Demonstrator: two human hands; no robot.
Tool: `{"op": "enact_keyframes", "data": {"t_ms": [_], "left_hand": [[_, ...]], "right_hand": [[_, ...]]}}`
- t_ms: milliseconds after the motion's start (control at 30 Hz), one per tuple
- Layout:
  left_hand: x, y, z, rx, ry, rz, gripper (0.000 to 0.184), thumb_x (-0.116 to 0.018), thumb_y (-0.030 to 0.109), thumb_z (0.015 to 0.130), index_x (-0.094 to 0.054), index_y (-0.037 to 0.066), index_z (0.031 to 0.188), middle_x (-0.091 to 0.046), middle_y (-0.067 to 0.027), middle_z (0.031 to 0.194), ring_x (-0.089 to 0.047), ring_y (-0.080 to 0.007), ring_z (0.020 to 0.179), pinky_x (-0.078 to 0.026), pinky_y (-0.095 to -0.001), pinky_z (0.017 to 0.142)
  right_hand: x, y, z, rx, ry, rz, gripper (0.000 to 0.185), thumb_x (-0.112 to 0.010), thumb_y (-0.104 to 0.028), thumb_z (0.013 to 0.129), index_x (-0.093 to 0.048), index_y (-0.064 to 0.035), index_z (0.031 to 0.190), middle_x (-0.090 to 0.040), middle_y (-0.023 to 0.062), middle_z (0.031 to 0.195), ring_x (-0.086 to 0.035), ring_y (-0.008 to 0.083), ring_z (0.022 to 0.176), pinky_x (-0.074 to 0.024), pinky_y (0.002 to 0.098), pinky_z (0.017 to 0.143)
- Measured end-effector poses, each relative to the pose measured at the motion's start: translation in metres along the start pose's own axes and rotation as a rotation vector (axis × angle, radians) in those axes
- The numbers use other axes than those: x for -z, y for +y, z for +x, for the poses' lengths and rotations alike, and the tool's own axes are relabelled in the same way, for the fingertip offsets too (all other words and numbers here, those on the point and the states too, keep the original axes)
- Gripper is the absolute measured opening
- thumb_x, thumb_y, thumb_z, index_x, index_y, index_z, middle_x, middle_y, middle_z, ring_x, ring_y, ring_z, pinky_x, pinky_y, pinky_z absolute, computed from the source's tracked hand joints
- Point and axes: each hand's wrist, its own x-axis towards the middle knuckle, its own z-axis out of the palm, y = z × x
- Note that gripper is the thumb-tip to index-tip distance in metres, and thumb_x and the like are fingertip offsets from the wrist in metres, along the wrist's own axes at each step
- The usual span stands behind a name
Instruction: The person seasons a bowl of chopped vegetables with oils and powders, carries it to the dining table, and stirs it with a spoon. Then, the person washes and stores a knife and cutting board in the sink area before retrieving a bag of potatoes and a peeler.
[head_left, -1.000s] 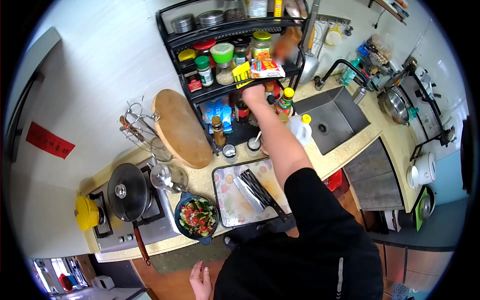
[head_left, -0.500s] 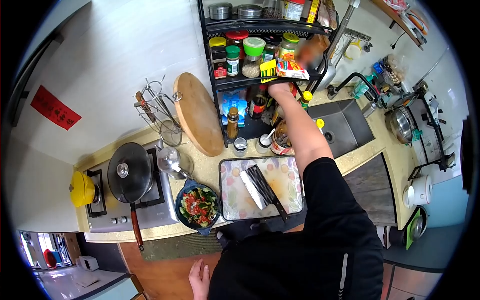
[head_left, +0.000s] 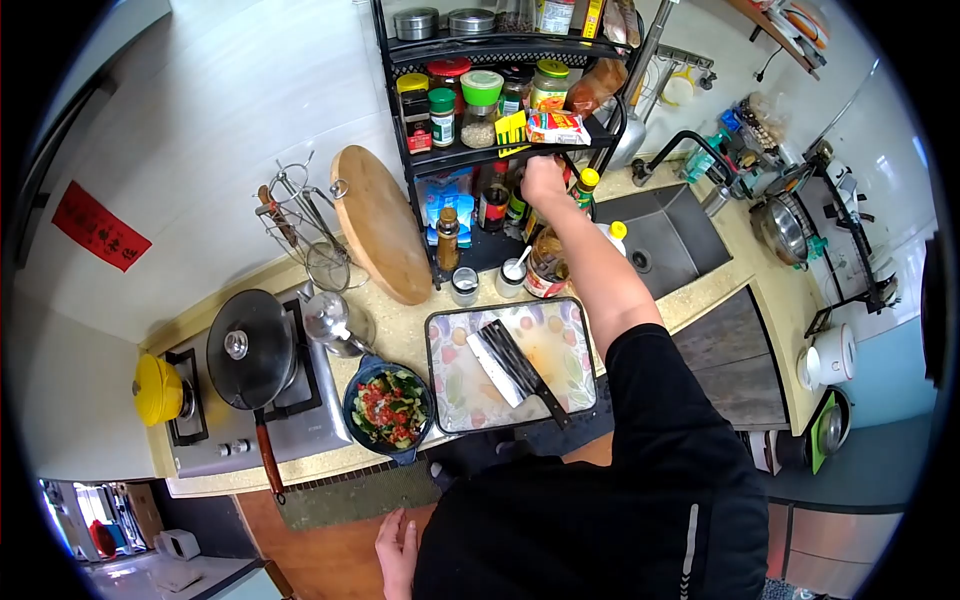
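Note:
My right hand reaches in under the middle shelf of the black rack, among the bottles on the lower level. Its fingers look closed, but what they grip is hidden behind the hand. A dark sauce bottle with a red cap stands to its left. To its right is a yellow-capped bottle, and below it a large jar of brown contents. My left hand hangs low beside my body, holding nothing, with its fingers loosely apart.
A cleaver lies on the patterned tray. Left of it sit a blue bowl of chopped vegetables and a glass kettle. A lidded pan rests on the stove. The sink is at the right.
My right hand, partly covered by the shelf edge before, now shows more fully in front of the bottles. The whole view has shifted slightly. My left hand stays low.

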Motion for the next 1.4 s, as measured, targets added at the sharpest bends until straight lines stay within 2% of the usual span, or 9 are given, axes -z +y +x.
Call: {"op": "enact_keyframes", "data": {"t_ms": [200,333,767,900,1133,1233,1333,1367,1400], "left_hand": [[0.001,-0.002,0.000,-0.028,-0.003,0.001,0.033,-0.067,0.002,0.093,-0.064,-0.007,0.125,-0.065,-0.0233,0.126,-0.067,-0.0300,0.113,-0.052,-0.0358,0.098],[0.003,-0.005,-0.004,-0.022,-0.003,0.023,0.032,-0.066,0.003,0.094,-0.064,-0.007,0.125,-0.065,-0.0236,0.126,-0.066,-0.0315,0.114,-0.051,-0.0366,0.099],[0.011,0.005,0.000,-0.053,-0.037,0.036,0.033,-0.067,0.005,0.093,-0.064,-0.005,0.124,-0.066,-0.0245,0.126,-0.066,-0.0351,0.114,-0.051,-0.0384,0.100],[0.010,0.005,0.015,-0.177,-0.064,0.034,0.033,-0.068,0.008,0.094,-0.065,-0.004,0.125,-0.066,-0.0242,0.126,-0.065,-0.0364,0.115,-0.051,-0.0388,0.099],[-0.009,0.088,0.089,-0.406,-0.262,-0.052,0.036,-0.069,0.011,0.094,-0.063,0.000,0.128,-0.066,-0.0212,0.127,-0.063,-0.0362,0.120,-0.049,-0.0397,0.101],[-0.042,0.137,0.140,-0.709,-0.230,-0.039,0.057,-0.076,0.016,0.090,-0.054,-0.002,0.140,-0.056,-0.0241,0.142,-0.052,-0.0388,0.135,-0.041,-0.0421,0.113],[-0.065,0.200,0.177,-0.778,-0.373,-0.101,0.105,-0.089,0.030,0.076,-0.028,0.000,0.156,-0.039,-0.0263,0.156,-0.038,-0.0364,0.147,-0.033,-0.0434,0.119],[-0.072,0.211,0.188,-0.763,-0.463,-0.166,0.113,-0.092,0.029,0.072,-0.024,0.001,0.158,-0.035,-0.0264,0.159,-0.036,-0.0343,0.148,-0.032,-0.0436,0.120],[-0.076,0.220,0.195,-0.799,-0.537,-0.151,0.110,-0.093,0.027,0.071,-0.028,0.001,0.157,-0.040,-0.0244,0.155,-0.040,-0.0325,0.145,-0.034,-0.0428,0.118]], "right_hand": [[0.010,0.006,-0.008,0.126,-0.008,-0.005,0.023,-0.070,-0.011,0.087,-0.070,-0.0024,0.109,-0.068,0.0240,0.115,-0.064,0.0402,0.112,-0.0526,0.0471,0.096],[0.030,0.014,-0.022,0.353,-0.056,0.098,0.031,-0.071,-0.002,0.084,-0.064,-0.0059,0.114,-0.067,0.0203,0.116,-0.062,0.0392,0.113,-0.0516,0.0460,0.094],[0.090,0.000,-0.054,0.734,-0.051,0.130,0.031,-0.065,0.007,0.081,-0.063,-0.0013,0.111,-0.067,0.0199,0.111,-0.064,0.0401,0.107,-0.0524,0.0451,0.089],[0.139,-0.023,-0.091,0.782,-0.056,0.142,0.032,-0.066,0.006,0.082,-0.062,-0.0010,0.113,-0.066,0.0188,0.113,-0.063,0.0407,0.109,-0.0514,0.0459,0.092],[0.237,-0.057,-0.166,0.936,-0.130,0.290,0.031,-0.066,0.006,0.084,-0.058,-0.0002,0.114,-0.064,0.0168,0.113,-0.062,0.0388,0.108,-0.0509,0.0441,0.092],[0.268,-0.067,-0.197,0.937,-0.241,0.368,0.030,-0.067,0.004,0.085,-0.060,-0.0019,0.114,-0.065,0.0153,0.110,-0.062,0.0380,0.107,-0.0507,0.0442,0.092],[0.281,-0.070,-0.230,1.010,-0.336,0.416,0.029,-0.066,0.005,0.087,-0.059,-0.0020,0.114,-0.064,0.0146,0.112,-0.062,0.0363,0.107,-0.0509,0.0433,0.092],[0.285,-0.071,-0.243,1.011,-0.379,0.443,0.029,-0.066,0.005,0.087,-0.059,-0.0020,0.114,-0.064,0.0146,0.112,-0.062,0.0364,0.107,-0.0510,0.0433,0.093],[0.288,-0.071,-0.253,1.001,-0.451,0.478,0.030,-0.065,0.006,0.086,-0.059,-0.0022,0.114,-0.064,0.0145,0.114,-0.063,0.0362,0.108,-0.0513,0.0428,0.093]]}}
